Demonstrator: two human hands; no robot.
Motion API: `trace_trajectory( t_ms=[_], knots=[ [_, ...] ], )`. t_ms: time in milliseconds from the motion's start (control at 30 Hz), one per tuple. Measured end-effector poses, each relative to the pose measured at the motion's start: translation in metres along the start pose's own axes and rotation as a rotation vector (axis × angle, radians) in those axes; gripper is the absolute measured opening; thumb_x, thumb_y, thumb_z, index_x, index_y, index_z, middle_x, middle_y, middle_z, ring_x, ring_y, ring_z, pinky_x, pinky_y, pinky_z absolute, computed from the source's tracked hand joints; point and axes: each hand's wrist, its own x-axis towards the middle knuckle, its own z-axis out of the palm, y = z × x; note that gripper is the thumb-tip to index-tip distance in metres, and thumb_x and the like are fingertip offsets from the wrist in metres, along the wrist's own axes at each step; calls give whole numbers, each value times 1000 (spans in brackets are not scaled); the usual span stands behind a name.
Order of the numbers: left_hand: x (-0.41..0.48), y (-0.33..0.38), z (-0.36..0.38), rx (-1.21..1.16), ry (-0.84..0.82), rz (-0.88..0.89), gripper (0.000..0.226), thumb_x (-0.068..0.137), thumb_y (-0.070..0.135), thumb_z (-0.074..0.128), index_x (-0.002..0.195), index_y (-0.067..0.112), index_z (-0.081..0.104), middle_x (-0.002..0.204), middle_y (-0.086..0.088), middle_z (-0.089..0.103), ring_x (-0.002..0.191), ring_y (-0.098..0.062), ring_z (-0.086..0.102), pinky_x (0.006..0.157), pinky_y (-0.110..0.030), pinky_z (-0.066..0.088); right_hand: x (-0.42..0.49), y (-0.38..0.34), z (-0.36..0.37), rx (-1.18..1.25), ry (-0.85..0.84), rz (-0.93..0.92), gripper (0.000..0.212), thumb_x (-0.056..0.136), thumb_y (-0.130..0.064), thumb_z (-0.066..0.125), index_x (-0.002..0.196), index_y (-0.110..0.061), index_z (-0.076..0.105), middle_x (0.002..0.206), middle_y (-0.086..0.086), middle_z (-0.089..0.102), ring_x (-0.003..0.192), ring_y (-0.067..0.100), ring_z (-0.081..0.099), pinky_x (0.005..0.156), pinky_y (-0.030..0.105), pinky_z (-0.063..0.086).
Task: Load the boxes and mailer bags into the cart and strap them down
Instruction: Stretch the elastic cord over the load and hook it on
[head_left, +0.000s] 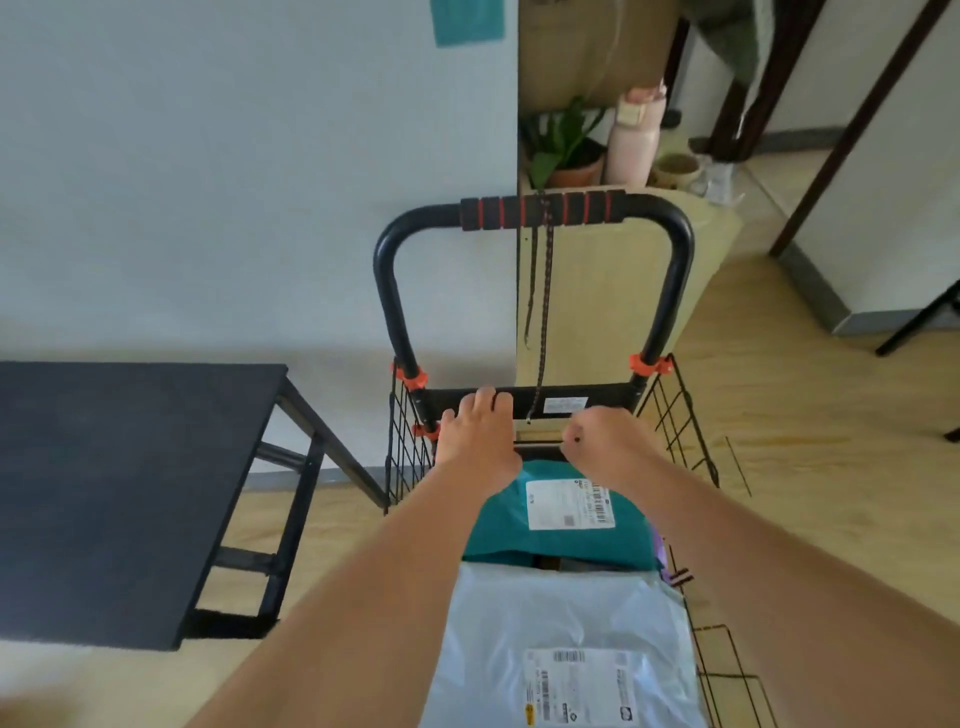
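The cart (675, 415), lower centre, holds a teal mailer bag (493, 519) above a crinkled white mailer bag (561, 613); no boxes show. Strapping seems to be in hand: the strap (544, 312) hangs from the handle (540, 210). Left hand (480, 434) fingers grip the rear crossbar (597, 395). The right hand (608, 441) is curled; on what, I cannot tell. Next, the strap needs drawing across the bags.

Glossy plastic mailer bags (566, 639), wire cart (410, 441)
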Motion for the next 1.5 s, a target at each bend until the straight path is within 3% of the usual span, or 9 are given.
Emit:
trace_trajectory(
  t_ms=[300, 567, 667, 833, 967, 1067, 1200, 1367, 1500],
  knots=[
    [80, 24, -89, -14, 208, 34, 69, 85, 19, 64, 145, 14, 31, 146, -6, 35, 132, -25, 37, 105, -41, 37, 59, -32, -88, 236, 190, -60, 1, 95, -24, 58, 94, -23, 58, 98, 0, 65, 77, 11, 57, 63, 25, 49],
    [145, 30, -122, -46, 358, 94, 79, 84, 13, 65, 150, 13, 23, 156, -3, 24, 143, -24, 23, 112, -40, 31, 112, -43, -126, 674, 219, 41, 59, 92, -8, 58, 147, -13, 38, 135, 8, 53, 111, 26, 60, 89, 36, 52],
    [154, 25, -120, -18, 435, 93, 76, 81, 5, 61, 148, 13, 27, 153, -1, 31, 138, -23, 26, 105, -36, 37, 121, -51, -130, 836, 145, 103, 57, 95, -1, 51, 148, -12, 33, 113, 7, 55, 95, 24, 67, 89, 40, 57],
    [156, 18, -113, -111, 485, 113, 77, 79, 1, 65, 147, 15, 32, 149, 3, 36, 138, -19, 25, 104, -31, 38, 126, -66, -128, 1311, -6, 192, 48, 101, 5, 35, 145, -13, 40, 123, 5, 55, 72, 16, 61, 92, 41, 55],
    [155, 13, -114, -149, 467, 118, 79, 80, -5, 59, 150, 16, 29, 151, 4, 34, 140, -18, 22, 108, -32, 37, 125, -64, -120, 1239, 20, 81, 36, 96, 3, 49, 129, -10, 57, 117, 9, 63, 100, 24, 66, 95, 41, 54],
    [150, 14, -116, -177, 434, 122, 91, 78, -10, 56, 154, 23, 19, 153, 5, 32, 139, -20, 23, 101, -33, 39, 118, -60, -121, 1133, 158, 43, 11, 96, -10, 57, 97, -15, 66, 83, 3, 66, 75, 17, 64, 86, 36, 58],
    [137, 20, -117, -193, 332, 119, 97, 79, -13, 50, 154, 37, 11, 156, -1, 24, 138, -25, 25, 99, -37, 40, 105, -54, -129, 969, 331, -53, 5, 93, -22, 64, 90, -26, 63, 79, -6, 64, 73, 11, 62, 76, 29, 56],
    [119, 28, -129, -378, 434, 87, 63, 91, 0, 54, 142, 34, 41, 146, 0, 36, 133, -22, 32, 99, -34, 41, 77, -48, -144, 873, 457, -147, 6, 87, -23, 69, 89, -19, 72, 78, -8, 68, 66, -1, 56, 57, 10, 42],
    [97, 37, -150, -392, 470, 166, 55, 95, 8, 53, 142, 34, 41, 145, 1, 38, 131, -21, 38, 96, -32, 43, 51, -49, -156, 839, 476, -225, 9, 88, -23, 68, 94, -19, 72, 88, -5, 71, 76, 0, 59, 65, 14, 44]
  ],
)
